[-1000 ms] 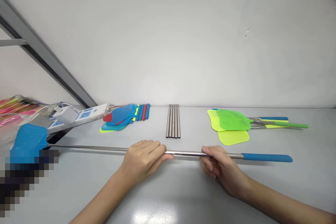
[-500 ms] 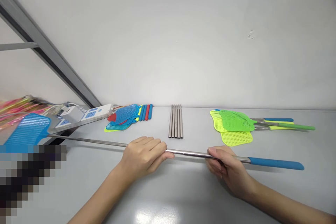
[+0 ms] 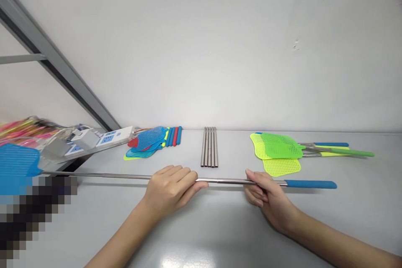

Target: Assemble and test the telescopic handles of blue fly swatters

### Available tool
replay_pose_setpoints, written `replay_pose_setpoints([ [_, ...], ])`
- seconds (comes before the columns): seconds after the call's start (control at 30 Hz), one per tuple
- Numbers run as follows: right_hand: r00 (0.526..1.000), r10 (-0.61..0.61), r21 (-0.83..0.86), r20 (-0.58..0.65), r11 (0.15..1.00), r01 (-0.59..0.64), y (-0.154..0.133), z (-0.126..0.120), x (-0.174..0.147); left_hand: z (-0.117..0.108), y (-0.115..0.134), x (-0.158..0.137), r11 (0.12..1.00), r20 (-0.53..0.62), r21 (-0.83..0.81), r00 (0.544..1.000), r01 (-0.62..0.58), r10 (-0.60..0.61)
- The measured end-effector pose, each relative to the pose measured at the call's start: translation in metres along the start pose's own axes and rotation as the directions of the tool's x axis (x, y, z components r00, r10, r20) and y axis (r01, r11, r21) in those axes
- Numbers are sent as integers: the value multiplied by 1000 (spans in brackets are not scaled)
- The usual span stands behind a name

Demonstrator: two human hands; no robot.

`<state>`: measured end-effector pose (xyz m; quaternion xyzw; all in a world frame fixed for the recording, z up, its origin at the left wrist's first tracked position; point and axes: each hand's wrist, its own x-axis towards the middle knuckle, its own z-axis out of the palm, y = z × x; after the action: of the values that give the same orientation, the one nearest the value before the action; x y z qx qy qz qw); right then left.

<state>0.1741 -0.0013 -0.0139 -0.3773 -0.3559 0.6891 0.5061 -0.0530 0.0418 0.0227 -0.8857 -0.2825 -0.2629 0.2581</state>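
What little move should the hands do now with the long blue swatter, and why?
Perhaps the left hand should push the metal pole toward the right hand, which grips it near the blue handle: this pole is stretched long, while the piled swatters on the right show only short metal stems.

Left hand point(image 3: 171, 186) and right hand point(image 3: 270, 197) gripping a blue telescopic fly swatter point(image 3: 222, 181); behind, steel tubes point(image 3: 210, 150) between swatter heads point(image 3: 151, 138) and overlapping swatters point(image 3: 282, 146).
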Motion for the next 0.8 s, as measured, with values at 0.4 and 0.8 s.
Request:
replay_pose_setpoints([
  [0.4,999,-11,201,-49,979,20,1,-8,6,0,-10,-4,999,10,10,999,48,-48],
  [0.8,997,3,35,76,999,-5,1,-9,5,-7,-18,-10,998,34,-7,998,56,-56],
])
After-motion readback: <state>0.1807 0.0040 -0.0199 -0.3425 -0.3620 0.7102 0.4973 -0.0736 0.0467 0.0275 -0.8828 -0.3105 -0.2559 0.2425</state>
